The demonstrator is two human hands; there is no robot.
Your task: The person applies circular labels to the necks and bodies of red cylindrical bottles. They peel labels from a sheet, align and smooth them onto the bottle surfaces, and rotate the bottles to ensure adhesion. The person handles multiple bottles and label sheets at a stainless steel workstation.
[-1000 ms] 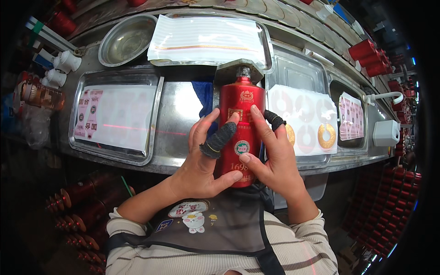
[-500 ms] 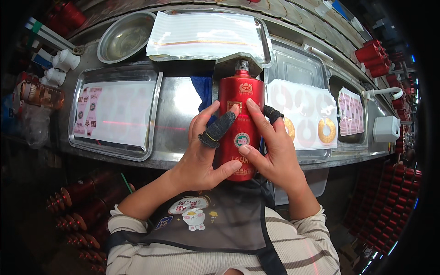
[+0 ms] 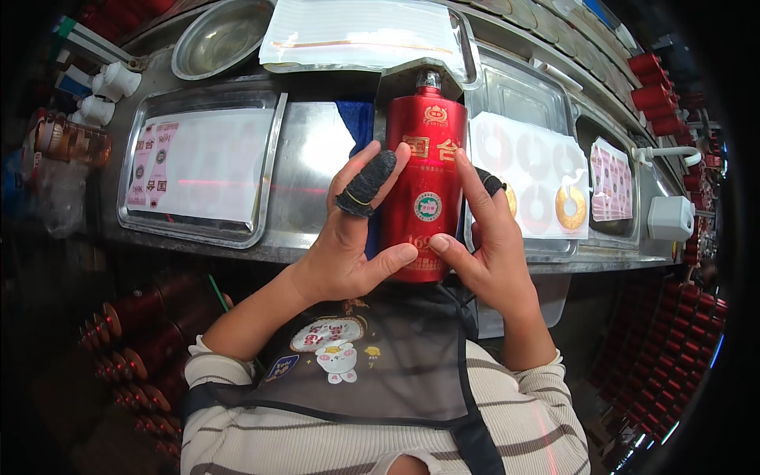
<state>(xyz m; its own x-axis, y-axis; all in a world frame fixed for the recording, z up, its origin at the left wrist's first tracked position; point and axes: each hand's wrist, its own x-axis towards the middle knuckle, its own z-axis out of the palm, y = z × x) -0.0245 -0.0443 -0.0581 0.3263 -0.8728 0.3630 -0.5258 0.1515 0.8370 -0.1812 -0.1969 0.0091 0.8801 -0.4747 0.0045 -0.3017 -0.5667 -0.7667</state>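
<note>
A red bottle (image 3: 423, 178) with gold markings and a round green-and-white sticker (image 3: 427, 207) lies tilted in front of me, its neck against a grey metal rest (image 3: 393, 79). My left hand (image 3: 348, 229) is at its left side, fingers stretched out and apart, with the thumb and a fingertip at the bottle's edge. A black cover wraps one finger. On the opposite side, my right hand (image 3: 491, 245) is open too, its index finger along the bottle's edge and its thumb at the lower front. Another black finger cover (image 3: 491, 184) shows there. The bottle's underside is hidden.
A metal tray (image 3: 265, 186) with pink-and-white sticker sheets stands left. Right are a sheet of gold rings (image 3: 570, 206) and a pink sticker sheet (image 3: 611, 178). Behind are a metal bowl (image 3: 190, 67) and a white-sheeted tray (image 3: 477, 71). Red bottles (image 3: 665, 356) fill the lower right.
My fingers have moved apart from the bottle's front toward its two sides, uncovering large gold characters. The bench and bottle sit higher in view.
</note>
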